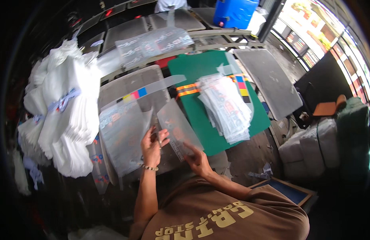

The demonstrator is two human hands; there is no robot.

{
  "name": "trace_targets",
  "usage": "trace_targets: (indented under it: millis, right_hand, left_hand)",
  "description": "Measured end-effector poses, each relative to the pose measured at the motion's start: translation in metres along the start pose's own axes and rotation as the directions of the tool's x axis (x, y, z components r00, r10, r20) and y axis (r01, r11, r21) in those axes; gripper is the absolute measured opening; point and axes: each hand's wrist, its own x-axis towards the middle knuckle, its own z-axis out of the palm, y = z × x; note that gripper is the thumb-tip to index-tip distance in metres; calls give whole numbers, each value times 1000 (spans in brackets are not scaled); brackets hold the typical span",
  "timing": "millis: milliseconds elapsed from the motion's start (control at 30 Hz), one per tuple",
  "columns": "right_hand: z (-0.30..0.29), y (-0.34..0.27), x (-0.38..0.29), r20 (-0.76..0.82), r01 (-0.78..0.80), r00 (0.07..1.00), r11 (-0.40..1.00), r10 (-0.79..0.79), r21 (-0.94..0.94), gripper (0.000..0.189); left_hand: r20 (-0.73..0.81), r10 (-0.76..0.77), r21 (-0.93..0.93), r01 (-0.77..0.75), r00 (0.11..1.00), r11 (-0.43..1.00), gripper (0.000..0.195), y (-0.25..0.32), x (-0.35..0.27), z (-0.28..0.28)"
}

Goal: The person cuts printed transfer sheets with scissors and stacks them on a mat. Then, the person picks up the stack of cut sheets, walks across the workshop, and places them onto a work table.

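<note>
My right hand (pixel 198 159) pinches the lower edge of a translucent printed plastic sheet (pixel 182 126), tilted above the gap between the two boards. My left hand (pixel 152 145), with a beaded bracelet at the wrist, hovers just left of that sheet. Its fingers are apart and nothing shows between them. Another translucent printed sheet (pixel 122 138) lies on the grey board (pixel 131 81) to the left. On the green board (pixel 185 67) to the right rests an uneven stack of printed plastic sheets (pixel 225 108). Strips with colour patches cross both boards.
Tied bundles of white plastic bags (pixel 65 105) rise at the left. Behind the boards, a printed sheet (pixel 155 45) lies along a rail, with a blue plastic container (pixel 236 13) beyond. Wrapped bales (pixel 311 147) and a wooden frame (pixel 305 192) are at the right.
</note>
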Motion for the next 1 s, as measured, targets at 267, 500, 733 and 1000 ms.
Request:
trace_targets:
  millis: [267, 500, 733, 1000]
  right_hand:
    - [-132, -27, 62, -239, 76, 962, 973, -129, -219, 57]
    - [-198, -41, 80, -98, -294, 955, 938, 280, -186, 73]
    - [-133, -77, 58, 300, -278, 888, 927, 348, -253, 79]
    - [65, -19, 88, 674, -621, 737, 441, 49, 648, 92]
  left_hand:
    - [20, -67, 124, 64, 998, 990, 57, -20, -12, -18]
    - [13, -58, 158, 55, 998, 986, 63, -21, -18, -14]
    - [10, -8, 172, 6, 1000, 985, 63, -5, -21, -16]
    - [-1, 97, 167, -96, 995, 981, 59, 20, -43, -17]
